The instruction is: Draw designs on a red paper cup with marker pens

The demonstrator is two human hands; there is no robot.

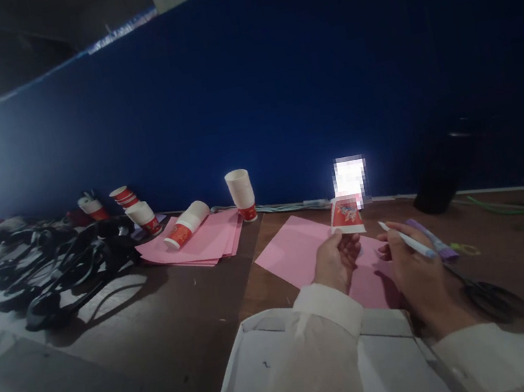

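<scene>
My right hand (417, 270) is closed around a slim white marker pen (410, 241) with a pale blue end; its tip points up and left. My left hand (335, 261) lies over a pink paper sheet (296, 249), palm turned up, fingers loosely curled and no object visible in them. Its fingertips are close to the lower edge of a red-and-white paper cup (347, 216); I cannot tell whether they touch. Behind that cup glows a bright, pixelated patch (350, 175). Beside my right hand lies a purple item (432, 239), perhaps another marker.
Stacked paper cups (241, 194) stand against the blue partition (243, 91). More cups (187, 225) lie on a pink paper pile (218, 237). Black headsets (72, 270) crowd the left. Black-handled scissors (496, 298), a dark cylinder (436, 189) and green cables (523, 211) are at right.
</scene>
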